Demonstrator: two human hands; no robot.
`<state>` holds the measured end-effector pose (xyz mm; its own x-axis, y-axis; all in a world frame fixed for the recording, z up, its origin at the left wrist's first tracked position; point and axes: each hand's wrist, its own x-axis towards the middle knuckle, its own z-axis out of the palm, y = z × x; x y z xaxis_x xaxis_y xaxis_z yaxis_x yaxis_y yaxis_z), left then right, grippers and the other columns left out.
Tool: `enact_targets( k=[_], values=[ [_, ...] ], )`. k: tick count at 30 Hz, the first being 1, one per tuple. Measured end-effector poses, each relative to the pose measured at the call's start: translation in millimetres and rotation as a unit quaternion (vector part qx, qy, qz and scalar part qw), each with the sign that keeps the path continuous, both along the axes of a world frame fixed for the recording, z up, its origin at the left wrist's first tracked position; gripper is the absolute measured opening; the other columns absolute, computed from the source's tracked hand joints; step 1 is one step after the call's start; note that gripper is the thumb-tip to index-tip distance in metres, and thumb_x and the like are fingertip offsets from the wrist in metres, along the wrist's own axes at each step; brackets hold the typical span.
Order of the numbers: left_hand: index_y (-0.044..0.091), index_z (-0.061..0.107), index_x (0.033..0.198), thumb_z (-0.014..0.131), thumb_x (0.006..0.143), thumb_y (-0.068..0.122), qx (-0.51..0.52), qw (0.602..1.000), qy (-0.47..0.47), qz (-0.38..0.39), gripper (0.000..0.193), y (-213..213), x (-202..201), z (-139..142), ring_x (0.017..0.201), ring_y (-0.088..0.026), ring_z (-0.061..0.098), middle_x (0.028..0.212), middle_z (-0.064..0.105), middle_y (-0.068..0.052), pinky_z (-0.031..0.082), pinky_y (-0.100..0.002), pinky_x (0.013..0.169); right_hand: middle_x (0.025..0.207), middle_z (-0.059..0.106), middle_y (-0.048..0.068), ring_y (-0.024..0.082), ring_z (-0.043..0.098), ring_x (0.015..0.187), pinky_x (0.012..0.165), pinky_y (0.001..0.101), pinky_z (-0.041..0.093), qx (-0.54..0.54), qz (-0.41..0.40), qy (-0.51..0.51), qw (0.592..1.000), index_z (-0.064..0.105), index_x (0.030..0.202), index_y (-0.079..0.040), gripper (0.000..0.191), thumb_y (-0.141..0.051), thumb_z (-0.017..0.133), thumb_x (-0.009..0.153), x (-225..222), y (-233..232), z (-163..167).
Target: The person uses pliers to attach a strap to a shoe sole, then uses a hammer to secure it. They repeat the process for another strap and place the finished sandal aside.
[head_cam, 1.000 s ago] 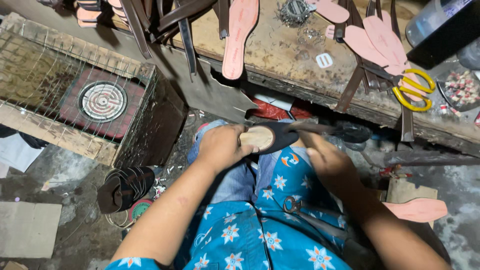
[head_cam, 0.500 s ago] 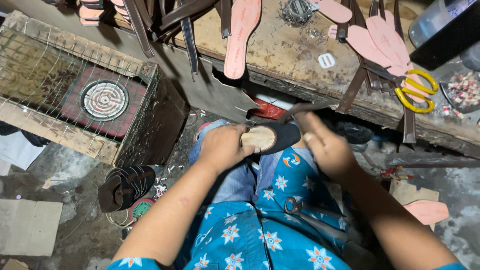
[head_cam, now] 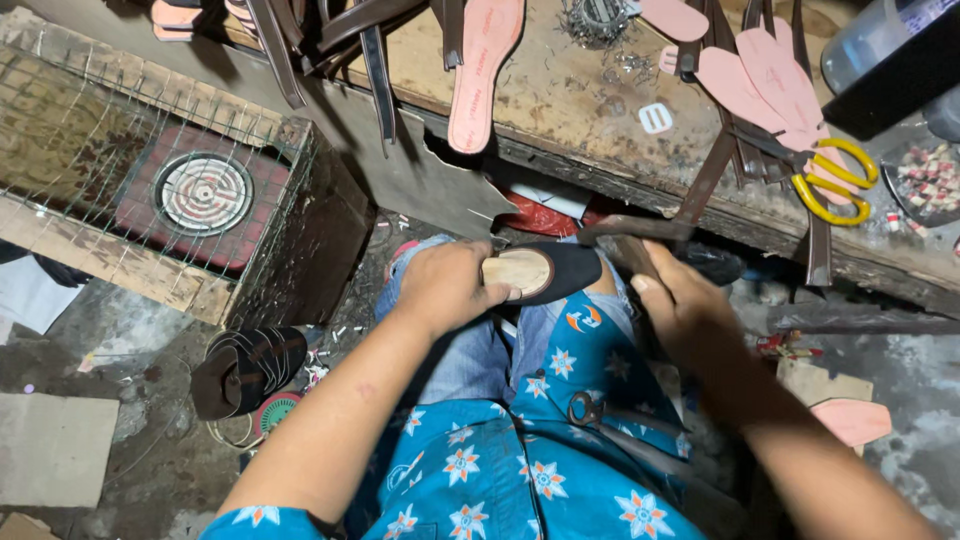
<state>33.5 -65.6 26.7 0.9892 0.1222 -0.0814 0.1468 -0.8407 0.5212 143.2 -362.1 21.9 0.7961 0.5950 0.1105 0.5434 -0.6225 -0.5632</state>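
A black shoe upper with a tan wooden-looking insole [head_cam: 545, 272] lies sole-up on my lap, over blue jeans and a blue flowered shirt. My left hand [head_cam: 445, 285] grips its near end and holds it down. My right hand [head_cam: 685, 310] is closed around the handle of a dark, rusty hammer-like tool [head_cam: 635, 229]. The tool's head hangs just above and to the right of the shoe's toe. The handle is mostly hidden inside my fist.
A worn wooden bench [head_cam: 570, 90] ahead carries pink insoles [head_cam: 480, 70], brown straps, nails and yellow-handled scissors [head_cam: 835, 180]. At left is a wire-covered box with a round heater coil [head_cam: 205, 192]. A black sandal [head_cam: 245, 365] lies on the floor, and small scissors [head_cam: 585, 408] on my lap.
My right hand swung the tool up off the shoe and then drew back slightly to the right. My left hand stayed on the shoe.
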Motion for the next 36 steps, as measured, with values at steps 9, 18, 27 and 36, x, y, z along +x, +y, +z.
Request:
enact_targets(
  k=[9, 18, 27, 36],
  values=[
    [0.006, 0.073, 0.096, 0.081, 0.072, 0.050, 0.010, 1.000, 0.025, 0.004, 0.050, 2, 4, 1, 0.091, -0.038, 0.069, 0.095, 0.074, -0.016, 0.053, -0.050, 0.081, 0.123, 0.066, 0.026, 0.042, 0.063, 0.118, 0.098, 0.0450, 0.048, 0.023, -0.068, 0.104, 0.992, 0.055, 0.142, -0.007, 0.050, -0.027, 0.052, 0.097, -23, 5, 2],
    [0.007, 0.074, 0.098, 0.082, 0.070, 0.052, 0.005, 1.000, 0.010, 0.011, 0.054, 3, 6, 1, 0.090, -0.039, 0.069, 0.094, 0.074, -0.018, 0.053, -0.051, 0.080, 0.123, 0.064, 0.030, 0.045, 0.062, 0.117, 0.095, 0.0459, 0.049, 0.017, -0.079, 0.103, 0.991, 0.054, 0.143, -0.004, 0.050, -0.028, 0.052, 0.099, -27, 1, -20],
    [0.007, 0.075, 0.096, 0.081, 0.069, 0.053, 0.004, 0.999, 0.043, -0.005, 0.055, 13, 20, -1, 0.090, -0.041, 0.070, 0.090, 0.074, -0.020, 0.053, -0.051, 0.085, 0.109, 0.069, 0.027, 0.038, 0.071, 0.104, 0.086, 0.0430, 0.055, 0.055, 0.018, 0.081, 0.995, 0.055, 0.140, -0.003, 0.047, -0.029, 0.053, 0.100, -40, 9, -3],
    [0.012, 0.075, 0.110, 0.079, 0.067, 0.061, -0.020, 0.991, 0.128, 0.015, 0.066, 19, 30, 2, 0.102, -0.039, 0.069, 0.104, 0.074, -0.018, 0.052, -0.050, 0.090, 0.103, 0.070, 0.025, 0.038, 0.070, 0.099, 0.084, 0.0423, 0.053, 0.059, 0.010, 0.089, 0.994, 0.058, 0.137, -0.003, 0.044, -0.024, 0.053, 0.099, -44, 5, -13]
  ],
)
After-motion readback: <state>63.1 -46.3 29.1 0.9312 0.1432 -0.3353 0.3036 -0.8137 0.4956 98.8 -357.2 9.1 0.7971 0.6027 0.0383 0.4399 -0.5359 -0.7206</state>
